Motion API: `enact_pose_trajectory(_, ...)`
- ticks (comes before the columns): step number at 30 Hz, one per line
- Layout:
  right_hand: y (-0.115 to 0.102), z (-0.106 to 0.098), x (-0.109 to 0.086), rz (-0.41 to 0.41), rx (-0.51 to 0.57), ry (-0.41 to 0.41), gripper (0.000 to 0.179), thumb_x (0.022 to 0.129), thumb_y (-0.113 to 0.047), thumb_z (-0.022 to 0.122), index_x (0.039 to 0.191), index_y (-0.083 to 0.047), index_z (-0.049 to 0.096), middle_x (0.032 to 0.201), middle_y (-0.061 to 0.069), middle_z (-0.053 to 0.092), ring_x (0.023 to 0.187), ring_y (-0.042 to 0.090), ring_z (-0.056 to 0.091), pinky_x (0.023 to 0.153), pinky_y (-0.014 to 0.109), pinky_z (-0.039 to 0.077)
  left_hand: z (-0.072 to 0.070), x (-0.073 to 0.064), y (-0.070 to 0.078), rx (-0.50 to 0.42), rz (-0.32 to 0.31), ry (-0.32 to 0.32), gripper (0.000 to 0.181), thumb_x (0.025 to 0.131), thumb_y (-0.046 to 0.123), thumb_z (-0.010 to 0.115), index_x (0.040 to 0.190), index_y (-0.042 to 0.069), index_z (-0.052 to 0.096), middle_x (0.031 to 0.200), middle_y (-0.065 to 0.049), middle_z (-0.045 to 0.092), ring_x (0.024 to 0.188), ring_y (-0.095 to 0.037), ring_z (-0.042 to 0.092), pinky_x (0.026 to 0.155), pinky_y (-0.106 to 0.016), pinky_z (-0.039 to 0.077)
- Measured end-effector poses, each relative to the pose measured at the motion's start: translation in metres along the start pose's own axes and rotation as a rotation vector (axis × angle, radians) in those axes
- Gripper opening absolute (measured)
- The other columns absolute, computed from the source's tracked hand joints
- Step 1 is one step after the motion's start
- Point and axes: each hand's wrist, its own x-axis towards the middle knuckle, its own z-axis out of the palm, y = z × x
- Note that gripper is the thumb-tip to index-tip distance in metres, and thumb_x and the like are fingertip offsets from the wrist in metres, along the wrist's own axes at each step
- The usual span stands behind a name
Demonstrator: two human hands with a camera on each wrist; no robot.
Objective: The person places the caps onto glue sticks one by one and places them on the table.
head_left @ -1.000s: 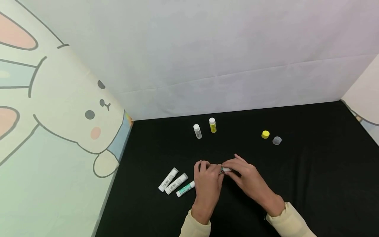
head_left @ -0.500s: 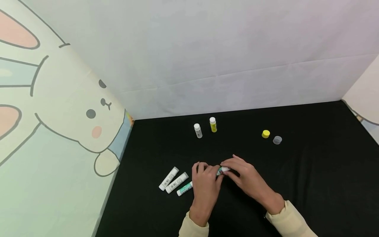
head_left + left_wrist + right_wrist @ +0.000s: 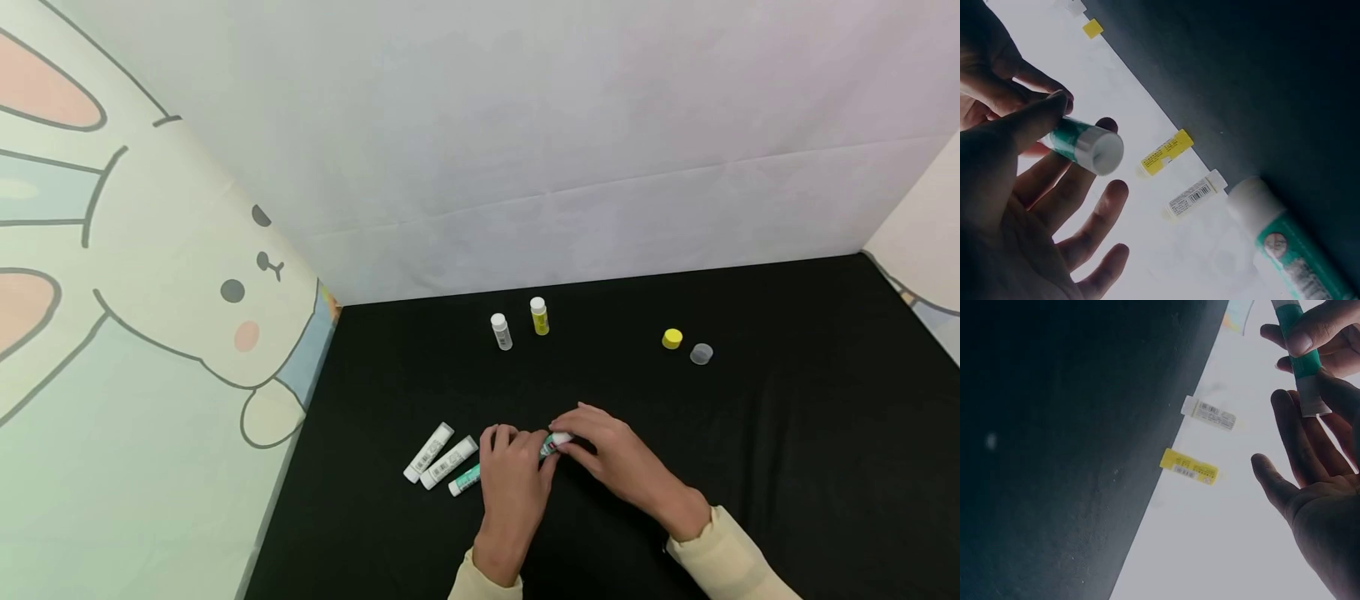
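Thumb and fingers of my left hand [image 3: 516, 482] pinch the green body of a glue stick [image 3: 549, 446], seen close up in the left wrist view. At its white end, my right hand [image 3: 624, 467] grips with thumb and fingers. The right wrist view shows the same glue stick [image 3: 1307, 367] between both hands. Beside the left hand lies a second green glue stick [image 3: 465, 480], partly hidden behind that hand. Further left, two white glue sticks [image 3: 450, 463] [image 3: 429, 452] lie slanted on the black tabletop [image 3: 810, 467].
Toward the back, a white-grey glue stick [image 3: 502, 332] and a yellow glue stick [image 3: 540, 317] stand upright with white tops. A yellow cap [image 3: 672, 339] and a translucent cap [image 3: 701, 354] sit at the back right. A pale cloth wall [image 3: 570, 150] rises behind the table.
Both hands have shifted a little left and nearer to the person, carrying the glue stick. More of its green body shows between them. The other glue sticks and caps stay put.
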Motion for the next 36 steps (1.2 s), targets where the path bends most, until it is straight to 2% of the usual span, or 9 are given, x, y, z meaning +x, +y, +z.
enact_pose_trajectory(4, 0.0, 0.002, -0.003, 0.013, 0.026, -0.036, 0.036, 0.085, 0.004, 0.085, 0.115, -0.012, 0.076, 0.115, -0.006, 0.073, 0.105, 0.011, 0.07, 0.093, 0.042, 0.061, 0.0, -0.005, -0.001, 0.03, -0.003, -0.016, 0.027, 0.077, 0.036, 0.096, 0.09, 0.02, 0.079, 0.083, 0.006, 0.075, 0.086, -0.019, 0.063, 0.092, -0.042, 0.05)
enact_pose_trajectory(8, -0.001, 0.004, -0.005, 0.026, 0.051, -0.068, 0.035, 0.087, 0.004, 0.083, 0.117, -0.013, 0.076, 0.116, -0.005, 0.073, 0.103, 0.009, 0.068, 0.086, 0.033, 0.061, 0.0, -0.01, -0.002, 0.042, -0.022, -0.045, 0.028, 0.076, 0.036, 0.097, 0.09, 0.02, 0.079, 0.087, 0.004, 0.072, 0.087, -0.021, 0.063, 0.092, -0.043, 0.051)
enact_pose_trajectory(13, -0.002, 0.005, -0.006, 0.038, 0.042, -0.075, 0.034, 0.087, 0.003, 0.083, 0.117, -0.01, 0.076, 0.117, -0.005, 0.073, 0.104, 0.01, 0.069, 0.086, 0.035, 0.061, -0.001, -0.015, -0.004, 0.051, -0.047, -0.076, 0.029, 0.075, 0.036, 0.097, 0.09, 0.019, 0.079, 0.088, 0.002, 0.066, 0.089, -0.022, 0.063, 0.092, -0.044, 0.052)
enact_pose_trajectory(25, 0.003, 0.0, -0.008, 0.075, -0.025, -0.073, 0.034, 0.087, 0.002, 0.084, 0.118, -0.01, 0.077, 0.12, -0.002, 0.073, 0.109, 0.016, 0.07, 0.089, 0.041, 0.061, -0.002, -0.024, -0.011, 0.116, -0.042, -0.078, 0.034, 0.071, 0.039, 0.099, 0.091, 0.019, 0.079, 0.088, 0.002, 0.067, 0.091, -0.022, 0.063, 0.096, -0.045, 0.051)
enact_pose_trajectory(36, 0.004, -0.002, -0.008, 0.097, -0.054, -0.097, 0.029, 0.088, -0.001, 0.084, 0.114, -0.011, 0.078, 0.119, -0.001, 0.073, 0.11, 0.017, 0.07, 0.091, 0.043, 0.061, -0.006, -0.029, -0.012, 0.147, -0.074, -0.134, 0.034, 0.072, 0.038, 0.099, 0.092, 0.019, 0.079, 0.09, 0.0, 0.067, 0.092, -0.023, 0.062, 0.096, -0.047, 0.051)
